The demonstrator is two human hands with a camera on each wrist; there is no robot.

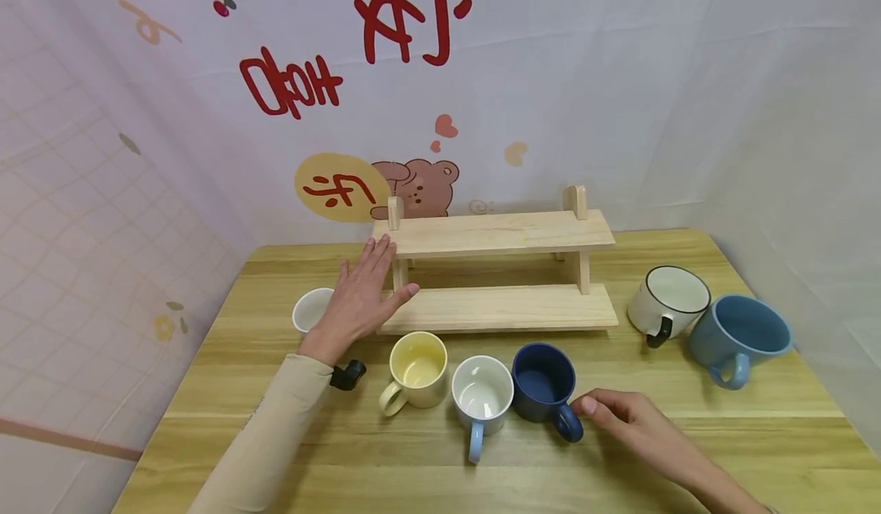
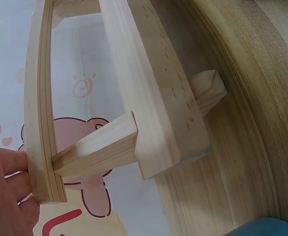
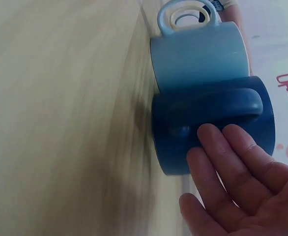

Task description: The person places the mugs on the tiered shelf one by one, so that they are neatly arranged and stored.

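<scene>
My left hand (image 1: 358, 296) lies with spread fingers at the left end of a two-tier wooden shelf (image 1: 502, 232). In the left wrist view, its fingers (image 2: 17, 184) are at the end of the upper board. My right hand (image 1: 636, 426) is beside the navy mug (image 1: 542, 380), fingertips right at its handle (image 1: 568, 424). The right wrist view shows the fingers (image 3: 232, 182) nearly straight, not wrapped round the handle. Left of the navy mug stand a mug with a white inside and light blue handle (image 1: 476, 441), then a yellow mug (image 1: 418, 369). All three are upright.
A white cup (image 1: 312, 309) stands on the left, partly behind my left hand. At the right are a white mug with a black rim (image 1: 668, 300) and a larger blue mug (image 1: 746, 338). A small black object (image 1: 347, 375) shows by my left wrist. Printed curtains hang behind the wooden table (image 1: 406, 472).
</scene>
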